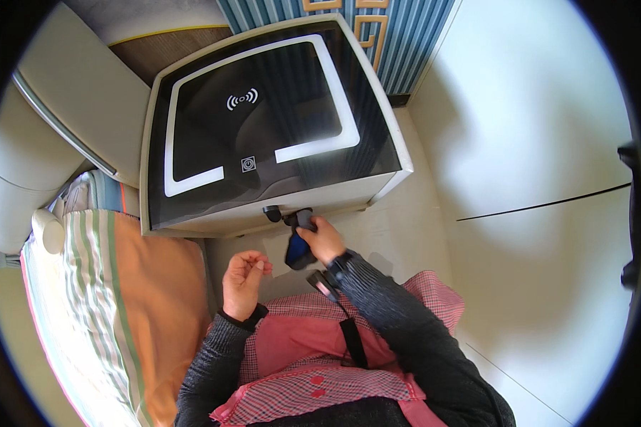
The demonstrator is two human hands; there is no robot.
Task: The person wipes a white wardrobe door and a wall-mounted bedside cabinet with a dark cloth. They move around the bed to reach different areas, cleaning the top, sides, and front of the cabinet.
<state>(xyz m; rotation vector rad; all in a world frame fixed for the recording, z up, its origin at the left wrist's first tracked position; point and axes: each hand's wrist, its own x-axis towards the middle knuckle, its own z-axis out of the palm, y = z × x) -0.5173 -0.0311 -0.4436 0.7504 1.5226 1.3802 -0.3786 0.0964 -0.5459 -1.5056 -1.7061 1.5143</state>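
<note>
My right hand (325, 241) grips a dark grey and blue cloth (299, 251) at the front of a bedside cabinet. The cloth's upper end lies close against the cabinet front, and I cannot tell whether it touches it. Just left of it a black knob (271, 213) sticks out. My left hand (244, 283) hovers lower and to the left, its fingers loosely curled, with nothing seen in it. The bedside cabinet (278, 200) is white, with a black glass top (256, 128) bearing a white band, a wireless symbol and a power symbol.
On the left lies a bed with an orange and striped cover (160, 288), beside a padded headboard (85, 91). Blue ribbed panelling (406, 48) stands behind the cabinet. At right is a pale, glossy panel surface (529, 133). A small device (323, 285) hangs before the pink checked apron (299, 347).
</note>
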